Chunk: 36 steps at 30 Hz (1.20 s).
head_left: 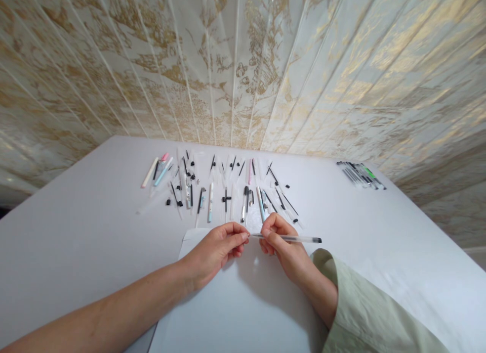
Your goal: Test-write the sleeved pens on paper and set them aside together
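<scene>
Held level in my right hand (284, 244) is a gel pen (304, 238) with a clear barrel and a black end that points right. Its narrow front end points left, toward my left hand (228, 244). The thumb and forefinger of my left hand are pinched together close to that end. Something tiny seems to be between them, too small to name. Both hands are above a white sheet (243, 312) on the table.
Beyond the sheet, pen parts (226, 201) lie spread out: clear barrels, black refills, caps and several patterned barrels. A pile of pens (360, 175) lies at the back right of the white table (94, 216). A gold-patterned wall panel (228, 64) rises behind.
</scene>
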### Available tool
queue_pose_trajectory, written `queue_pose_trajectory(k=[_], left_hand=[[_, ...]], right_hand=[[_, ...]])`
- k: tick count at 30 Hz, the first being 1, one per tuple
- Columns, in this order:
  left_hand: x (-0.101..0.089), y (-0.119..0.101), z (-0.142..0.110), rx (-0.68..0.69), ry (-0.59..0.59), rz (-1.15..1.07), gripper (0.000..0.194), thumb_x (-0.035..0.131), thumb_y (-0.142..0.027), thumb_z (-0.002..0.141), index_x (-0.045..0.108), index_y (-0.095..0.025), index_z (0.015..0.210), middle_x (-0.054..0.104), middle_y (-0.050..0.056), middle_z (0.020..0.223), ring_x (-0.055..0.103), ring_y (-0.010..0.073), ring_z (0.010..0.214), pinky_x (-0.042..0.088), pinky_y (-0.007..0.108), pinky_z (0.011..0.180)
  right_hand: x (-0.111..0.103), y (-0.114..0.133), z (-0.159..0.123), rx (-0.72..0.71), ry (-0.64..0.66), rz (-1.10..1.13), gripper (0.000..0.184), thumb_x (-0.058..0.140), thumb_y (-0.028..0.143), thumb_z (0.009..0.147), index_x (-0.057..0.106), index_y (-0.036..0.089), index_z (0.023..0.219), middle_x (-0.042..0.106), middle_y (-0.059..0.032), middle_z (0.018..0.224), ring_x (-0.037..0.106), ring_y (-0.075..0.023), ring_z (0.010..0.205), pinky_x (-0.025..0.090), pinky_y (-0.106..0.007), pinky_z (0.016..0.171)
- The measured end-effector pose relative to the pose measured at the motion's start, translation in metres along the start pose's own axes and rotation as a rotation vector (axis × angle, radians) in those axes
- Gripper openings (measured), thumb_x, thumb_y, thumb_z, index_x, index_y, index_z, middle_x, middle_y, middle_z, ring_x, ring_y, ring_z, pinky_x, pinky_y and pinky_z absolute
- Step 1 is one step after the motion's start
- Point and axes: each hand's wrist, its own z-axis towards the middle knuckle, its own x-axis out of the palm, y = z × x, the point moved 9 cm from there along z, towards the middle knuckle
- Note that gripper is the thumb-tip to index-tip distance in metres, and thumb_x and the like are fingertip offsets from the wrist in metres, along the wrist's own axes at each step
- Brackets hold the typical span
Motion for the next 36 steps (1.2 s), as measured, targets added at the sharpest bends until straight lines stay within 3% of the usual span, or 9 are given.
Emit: queue_pose_trajectory(k=[36], left_hand=[[0.0002, -0.0035, -0.0028, 0.056, -0.065, 0.074, 0.018, 0.073, -0.032, 0.071, 0.063, -0.018, 0.072, 0.054, -0.003, 0.066, 0.046, 0.0123, 0.065, 0.036, 0.027, 0.068]], right_hand=[[0.0050, 0.0033, -0.0011, 0.000, 0.014, -0.196, 0.018, 0.056, 0.032, 0.088, 0.048, 0.021, 0.077, 0.048, 0.0063, 0.056, 0.042, -0.0103, 0.052, 0.032, -0.023, 0.052]])
